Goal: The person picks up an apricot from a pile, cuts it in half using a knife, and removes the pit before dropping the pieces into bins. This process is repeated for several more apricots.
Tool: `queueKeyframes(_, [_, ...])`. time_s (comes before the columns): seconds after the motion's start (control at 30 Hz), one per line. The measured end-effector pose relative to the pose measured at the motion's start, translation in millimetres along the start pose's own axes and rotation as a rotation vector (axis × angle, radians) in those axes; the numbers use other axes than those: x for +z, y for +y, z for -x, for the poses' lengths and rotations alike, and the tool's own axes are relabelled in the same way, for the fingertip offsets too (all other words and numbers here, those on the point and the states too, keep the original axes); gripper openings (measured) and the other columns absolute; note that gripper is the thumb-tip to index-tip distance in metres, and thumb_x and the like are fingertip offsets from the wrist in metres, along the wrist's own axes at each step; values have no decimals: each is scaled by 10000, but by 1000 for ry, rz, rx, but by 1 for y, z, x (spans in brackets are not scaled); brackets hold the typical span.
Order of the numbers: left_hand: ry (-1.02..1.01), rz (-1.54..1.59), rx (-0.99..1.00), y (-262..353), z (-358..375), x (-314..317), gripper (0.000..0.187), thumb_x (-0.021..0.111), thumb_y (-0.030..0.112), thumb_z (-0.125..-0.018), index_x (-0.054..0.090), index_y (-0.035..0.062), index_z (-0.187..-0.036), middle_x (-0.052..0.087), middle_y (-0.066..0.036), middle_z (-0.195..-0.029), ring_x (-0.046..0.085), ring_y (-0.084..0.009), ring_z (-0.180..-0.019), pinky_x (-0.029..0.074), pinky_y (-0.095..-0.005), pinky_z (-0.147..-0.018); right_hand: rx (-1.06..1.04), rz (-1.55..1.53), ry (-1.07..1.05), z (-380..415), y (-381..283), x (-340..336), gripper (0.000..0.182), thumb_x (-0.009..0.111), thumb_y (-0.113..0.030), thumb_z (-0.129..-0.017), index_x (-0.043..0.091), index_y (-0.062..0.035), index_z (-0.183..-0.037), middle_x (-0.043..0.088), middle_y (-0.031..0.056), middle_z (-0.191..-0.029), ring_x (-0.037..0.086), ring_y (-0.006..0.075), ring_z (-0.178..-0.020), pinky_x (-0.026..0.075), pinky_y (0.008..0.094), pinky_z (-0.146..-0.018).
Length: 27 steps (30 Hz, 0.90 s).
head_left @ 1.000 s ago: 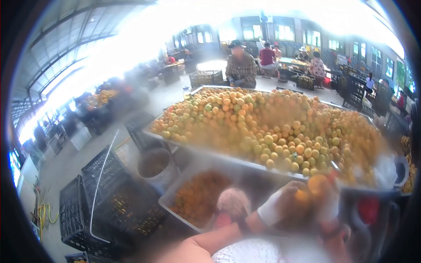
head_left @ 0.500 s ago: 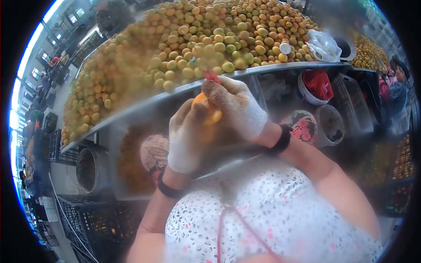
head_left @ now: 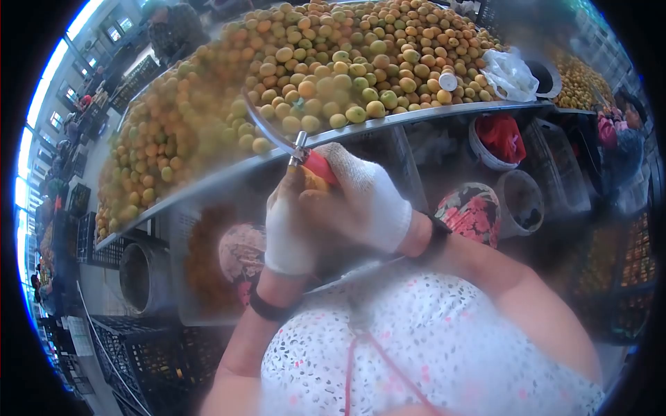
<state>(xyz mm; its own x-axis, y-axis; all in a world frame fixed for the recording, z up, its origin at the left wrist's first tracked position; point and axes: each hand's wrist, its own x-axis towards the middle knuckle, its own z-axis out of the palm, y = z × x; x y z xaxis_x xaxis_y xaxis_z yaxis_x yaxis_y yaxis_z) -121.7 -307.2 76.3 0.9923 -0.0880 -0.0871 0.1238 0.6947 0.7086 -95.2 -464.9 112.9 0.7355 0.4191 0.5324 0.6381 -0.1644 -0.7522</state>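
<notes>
My right hand (head_left: 368, 197), in a white glove with soiled fingers, is closed on a red-handled tool (head_left: 321, 168). A metal collar joins the handle to a curved blade (head_left: 267, 128) that points up and left, toward the heap. Pressed close beside it, my left hand (head_left: 291, 225), gloved as well, is closed round a yellow-orange fruit (head_left: 313, 182), mostly covered by the fingers of both hands. Beyond them, many yellow-orange and greenish fruits (head_left: 375, 109) lie heaped on a metal-edged table (head_left: 433, 112).
A white plastic bag (head_left: 510, 73) rests at the table's right end. Below stand a bucket with red cloth (head_left: 501, 141), another bucket (head_left: 520, 201) and, at left, a dark round container (head_left: 137, 277). Black crates (head_left: 149, 353) sit lower left. A person (head_left: 173, 31) is beyond the table.
My right hand has moved slightly down and left. The tool's curved blade and collar now show clearly above the hands, while less of the fruit is visible.
</notes>
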Motion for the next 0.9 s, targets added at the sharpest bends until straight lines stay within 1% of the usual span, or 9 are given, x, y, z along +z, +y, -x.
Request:
queueKeyframes(0.27, [-54,-270,57,11,17,25,374,494,372,-1019,550,53,-1207,654,-98,-937,659,-206,-736,541,-312,-621,37,-149,34,-9,9,-10,351,725,-186,-861,509,-29,-1089,634,198,-875,657,371,-823,506,403,-671])
queueKeyframes(0.43, [-6,-110,17,13,21,37,401,562,356,-981,536,35,-1221,664,-154,-939,681,-229,-793,579,-340,-693,259,-520,149,-3,-6,-30,142,633,-91,-924,560,-7,-1014,626,89,-846,612,138,-779,489,297,-657])
queueKeyframes(0.5, [-21,-23,32,18,25,40,385,576,313,-974,534,31,-1233,669,-164,-967,691,-247,-858,590,-354,-700,117,-564,128,-1,3,-41,90,568,-61,-956,593,-3,-1021,624,26,-869,566,81,-782,474,254,-662])
queueKeyframes(0.53, [-35,-13,24,20,26,38,404,612,324,-963,547,26,-1228,669,-126,-994,671,-210,-884,579,-331,-747,-128,-90,176,-1,13,-42,113,527,-64,-978,621,-15,-1015,629,13,-853,569,65,-760,462,246,-638])
queueKeyframes(0.57, [-25,36,52,13,19,31,434,634,338,-944,546,23,-1229,668,-130,-985,675,-216,-864,579,-345,-740,-73,13,165,-2,-6,-47,143,524,-86,-986,656,-33,-976,628,11,-809,564,56,-727,448,216,-592])
queueKeyframes(0.63, [-121,93,21,11,17,27,402,614,293,-951,535,3,-1217,670,-162,-1009,685,-267,-873,579,-389,-743,158,-194,235,-3,-2,-49,165,522,-97,-989,670,-23,-1003,635,37,-817,581,70,-723,445,196,-546])
queueKeyframes(0.77, [-93,28,15,12,20,34,509,656,338,-918,478,49,-1298,629,-136,-931,643,-237,-731,523,-329,-600,186,-310,179,-8,-38,-50,231,447,-150,-1034,614,2,-985,617,6,-776,557,74,-689,441,222,-590])
queueKeyframes(0.87, [-77,47,92,15,24,39,538,643,308,-936,441,64,-1371,628,-125,-938,639,-233,-744,522,-323,-609,-390,296,234,-14,-28,-52,92,570,-13,-903,607,-29,-986,630,58,-871,598,176,-710,472,271,-610])
queueKeyframes(0.9, [-133,58,99,13,21,35,546,627,290,-955,420,69,-1409,633,-105,-956,643,-217,-776,533,-317,-635,-392,326,202,-13,-18,-56,149,593,25,-859,608,-37,-994,632,69,-907,610,188,-738,476,279,-612])
